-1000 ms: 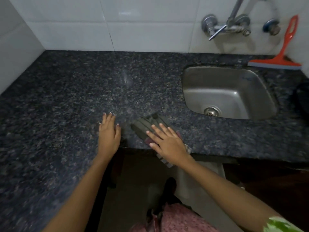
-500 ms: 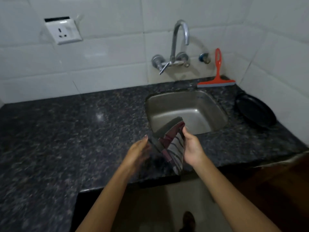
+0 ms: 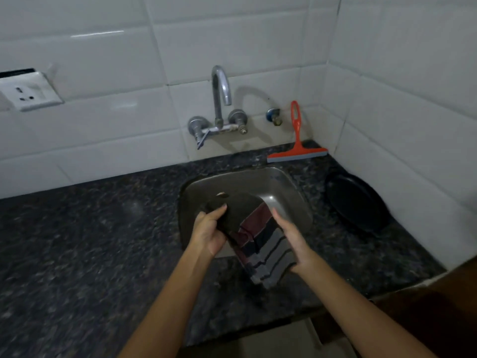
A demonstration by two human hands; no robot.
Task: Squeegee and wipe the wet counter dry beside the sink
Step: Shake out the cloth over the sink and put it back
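Note:
A dark striped cloth (image 3: 260,239) hangs above the front edge of the steel sink (image 3: 289,200), held up between both hands. My left hand (image 3: 210,232) grips its upper left corner. My right hand (image 3: 291,241) clasps its right side, fingers pointing up. An orange squeegee (image 3: 296,151) stands against the tiled wall behind the sink, its blade on the counter. The dark speckled granite counter (image 3: 90,241) stretches left of the sink.
A chrome tap (image 3: 220,104) is mounted on the wall above the sink. A black round pan (image 3: 356,202) lies on the counter right of the sink, near the corner wall. A white wall socket (image 3: 28,93) is at the far left.
The cloth was lying flat on the counter under my right hand. Both hands have picked it up and carried it to the sink. My view has shifted up and right.

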